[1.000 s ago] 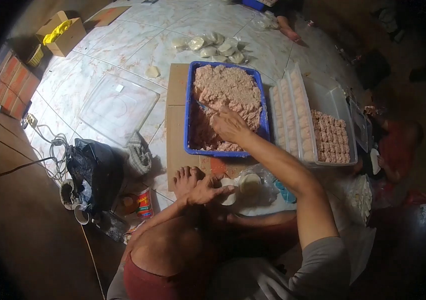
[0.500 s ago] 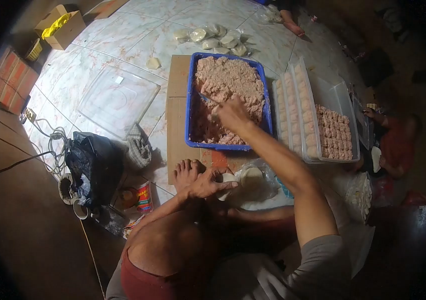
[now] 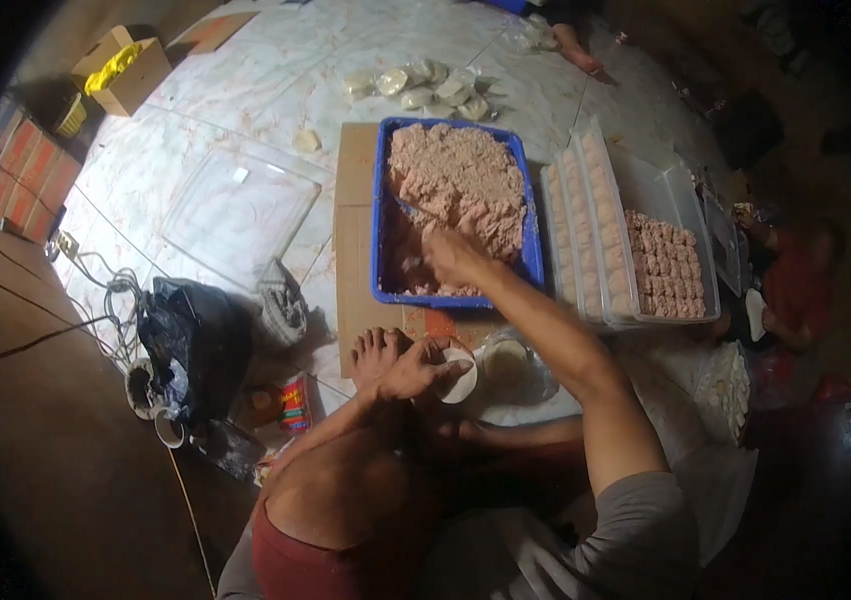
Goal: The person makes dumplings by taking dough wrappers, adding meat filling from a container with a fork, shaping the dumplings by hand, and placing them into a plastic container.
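Observation:
My right hand [image 3: 458, 258] is closed inside a blue tub [image 3: 378, 240] around a thin utensil [image 3: 414, 212], whose far end points to the upper left; its exact kind is unclear. Pink minced meat filling [image 3: 461, 165] is heaped in the upper part of the tub, and the lower left part is scraped low. Beside my foot, my left hand [image 3: 411, 370] grips a round pale dough wrapper [image 3: 461, 378] between thumb and fingers. Just right of it, a stack of wrappers [image 3: 506, 360] sits in clear plastic.
Right of the tub, plastic containers [image 3: 596, 310] hold rows of shaped portions [image 3: 664, 265]. Bagged wrappers [image 3: 426, 85] lie beyond the tub. A clear lid [image 3: 241, 205], cloth [image 3: 281, 305] and black bag [image 3: 191, 335] are at left. Another person [image 3: 796, 270] sits at right.
My right hand has moved down and slightly left within the tub, still holding the utensil. The wrapper in my left hand now faces upward more, showing its round face.

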Motion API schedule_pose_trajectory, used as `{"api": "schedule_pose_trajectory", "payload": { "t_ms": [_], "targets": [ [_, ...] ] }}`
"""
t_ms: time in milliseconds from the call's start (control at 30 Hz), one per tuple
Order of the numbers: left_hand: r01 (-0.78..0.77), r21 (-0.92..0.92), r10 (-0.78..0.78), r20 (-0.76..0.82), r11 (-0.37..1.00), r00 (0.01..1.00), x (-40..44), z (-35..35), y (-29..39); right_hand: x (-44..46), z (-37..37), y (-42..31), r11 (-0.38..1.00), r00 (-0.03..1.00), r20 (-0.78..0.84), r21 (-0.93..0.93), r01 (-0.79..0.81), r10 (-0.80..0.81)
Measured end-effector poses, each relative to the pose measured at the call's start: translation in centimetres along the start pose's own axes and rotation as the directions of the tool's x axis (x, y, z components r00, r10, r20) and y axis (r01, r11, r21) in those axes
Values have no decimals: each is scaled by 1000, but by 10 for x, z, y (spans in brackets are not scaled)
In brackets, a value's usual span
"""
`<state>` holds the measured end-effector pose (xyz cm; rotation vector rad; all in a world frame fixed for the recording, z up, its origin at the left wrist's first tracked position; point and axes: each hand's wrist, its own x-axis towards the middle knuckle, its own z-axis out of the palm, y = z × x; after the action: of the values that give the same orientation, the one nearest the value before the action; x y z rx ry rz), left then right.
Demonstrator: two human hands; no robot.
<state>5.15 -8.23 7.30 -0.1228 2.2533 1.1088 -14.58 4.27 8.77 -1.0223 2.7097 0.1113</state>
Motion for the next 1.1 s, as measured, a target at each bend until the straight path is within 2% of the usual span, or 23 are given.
{"api": "schedule_pose_trajectory", "payload": {
  "t_ms": [33, 100, 133, 167, 200, 233, 267, 333, 367, 400, 433, 533, 567, 633, 700, 733, 800, 867, 933, 967, 1000, 1067, 1100],
  "targets": [
    [-8, -102, 12, 39, 995, 999, 2, -5, 2, -2, 5, -2, 987, 1000, -5, 159, 29, -28],
    [75, 277, -43, -120, 958, 992, 1, -3, 5, -9, 16, 4, 922, 996, -83, 386, 42, -10],
    [73, 282, -40, -121, 957, 992, 17, 10, -14, -19, 7, 9, 921, 996, -88, 386, 41, -7],
    [-84, -210, 70, -75, 974, 995, 48, 27, -45, -29, -3, 17, 860, 995, -80, 510, -12, 62],
    [-152, -637, 159, -46, 756, 986, 44, 18, -32, -44, -17, 21, 778, 990, -60, 625, -64, 130],
    [-109, -924, 247, -16, 367, 969, 39, 7, -17, -63, -30, 23, 689, 989, -97, 725, -6, 111],
    [127, -980, 202, 156, 150, 967, 31, -9, -1, -76, -26, 25, 688, 988, -100, 726, -10, 120],
    [23, -995, 348, -14, -101, 938, 34, -27, 13, -100, -17, 23, 732, 852, -504, 634, 250, 145],
    [23, -995, 350, -12, -97, 937, 36, -33, 19, -113, -25, 16, 792, 812, -569, 553, 257, 134],
    [-9, -976, 345, -85, -218, 935, 38, -38, 24, -126, -35, 6, 846, 767, -631, 467, 258, 114],
    [-40, -941, 331, -157, -335, 931, 38, -42, 29, -136, -31, -6, 875, 760, -627, 451, 173, 172],
    [-122, -939, 418, -256, -321, 871, 39, -48, 40, -137, 23, -24, 957, 713, -689, 277, 89, 133],
    [-92, -911, 414, -269, -401, 870, 32, -48, 46, -138, 35, -31, 956, 709, -692, 279, 87, 137],
    [-136, -899, 374, -305, -417, 876, 32, -49, 49, -134, 43, -39, 890, 582, -781, 408, 204, 225],
    [-164, -867, 233, -302, -471, 924, 35, -44, 45, -136, 46, -47, 915, 627, -760, 360, 185, 172],
    [-160, -869, 226, -293, -469, 929, 33, -42, 43, -139, 46, -50, 941, 667, -737, 293, 170, 109],
    [-51, -837, 284, -241, -545, 928, 35, -48, 39, -143, 52, -42, 960, 652, -757, 220, 175, 55],
    [-50, -827, 251, -227, -560, 941, 35, -58, 8, -160, 42, -34, 974, 764, -645, 181, 138, 12],
    [-66, -795, 440, -400, -603, 804, 56, -67, -51, -168, 35, -16, 978, 784, -621, 158, 133, -7],
    [-240, -842, 203, -374, -483, 905, 37, -77, -34, -168, 29, -6, 947, 829, -556, 295, 125, 64],
    [-366, -878, -56, -367, -309, 928, 17, -88, -16, -164, 20, 1, 898, 869, -479, 428, 106, 126],
    [-374, -898, -90, -362, -233, 928, 12, -92, -37, -143, -11, 8, 901, 824, -554, 408, 147, 117],
    [-338, -929, -26, -339, -151, 941, 6, -91, -43, -130, -21, 7, 937, 840, -534, 332, 109, 91]
  ]
}}
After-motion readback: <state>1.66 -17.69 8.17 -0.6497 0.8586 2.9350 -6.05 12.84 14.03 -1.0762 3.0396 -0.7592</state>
